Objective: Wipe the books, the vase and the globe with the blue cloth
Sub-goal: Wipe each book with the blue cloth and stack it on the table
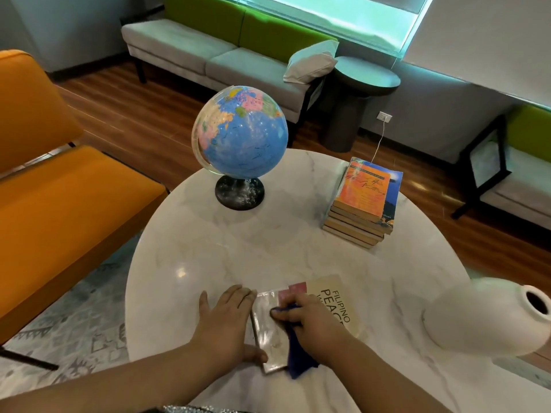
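step in hand, as i read it: wiping the single book (331,296) lying flat at the near edge of the marble desk (238,251). right hand (310,317) is bunched around the blue cloth (298,357), pressing it onto the cover; the cloth's tail trails off the book's near edge. left hand (229,320) lies flat with fingers straight, on the desk against the book's left edge, thumb at the near corner, grasping nothing. to do it well: keep the left hand bracing so the book does not slide, run the cloth edge to edge, take in the lettered part, which looks glossy. still to do, judging by layout: stack of books (363,204) far right, globe (241,129) far centre, vase (489,317) on its side well right of the right hand.
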`<state>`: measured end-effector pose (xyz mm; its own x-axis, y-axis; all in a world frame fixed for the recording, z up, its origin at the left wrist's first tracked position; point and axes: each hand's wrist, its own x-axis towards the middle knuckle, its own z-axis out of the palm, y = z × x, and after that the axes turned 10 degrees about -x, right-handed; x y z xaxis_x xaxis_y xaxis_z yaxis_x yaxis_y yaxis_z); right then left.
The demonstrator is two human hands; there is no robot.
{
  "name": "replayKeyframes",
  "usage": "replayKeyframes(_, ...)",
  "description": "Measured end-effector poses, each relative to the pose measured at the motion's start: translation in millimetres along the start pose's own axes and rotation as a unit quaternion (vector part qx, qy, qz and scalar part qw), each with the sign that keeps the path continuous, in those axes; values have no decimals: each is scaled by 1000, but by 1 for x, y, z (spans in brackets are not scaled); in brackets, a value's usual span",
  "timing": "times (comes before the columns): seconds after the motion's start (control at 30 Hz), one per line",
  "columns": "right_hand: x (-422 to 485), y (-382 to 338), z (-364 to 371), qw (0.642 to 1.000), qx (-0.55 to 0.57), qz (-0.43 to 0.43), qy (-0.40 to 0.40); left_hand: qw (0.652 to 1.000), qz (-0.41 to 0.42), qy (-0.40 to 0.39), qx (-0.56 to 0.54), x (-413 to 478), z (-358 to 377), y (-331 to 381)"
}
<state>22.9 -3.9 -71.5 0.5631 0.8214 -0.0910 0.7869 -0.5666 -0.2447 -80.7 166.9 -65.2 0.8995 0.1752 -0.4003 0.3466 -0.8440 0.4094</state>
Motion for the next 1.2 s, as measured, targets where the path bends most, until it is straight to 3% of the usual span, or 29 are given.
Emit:
replayKeyframes(0.1,13,-8,-8,998,-1,42,-48,1000,-4,9,-11,0,0,-2)
replayKeyframes(0.2,13,-15,-6,994,-16,1,-104,1000,-7,14,-8,-1,0,-3)
replayKeyframes(0.3,14,-8,-12,994,29,-1,-104,1000,-12,13,3,-2,-1,1)
replayKeyframes(0.4,25,-9,-10,997,2,14,-80,1000,-23,11,9,-2,-2,3)
replayKeyframes(0.6,21,-16,-9,995,18,-63,-82,999,-43,16,11,-5,-2,5)
replayKeyframes(0.7,28,-3,-9,999,5,-20,-48,999,-41,18,24,-4,-4,5)
replayKeyframes(0.9,25,-16,-7,991,14,-80,-107,999,-28,23,27,-5,0,0)
replayKeyframes(1.07,24,-6,-15,995,34,-41,-84,999,-29,23,30,-5,-1,1)
replayKeyframes(1.2,18,-19,-9,986,9,-115,-119,999,-25,17,32,-5,-1,1)
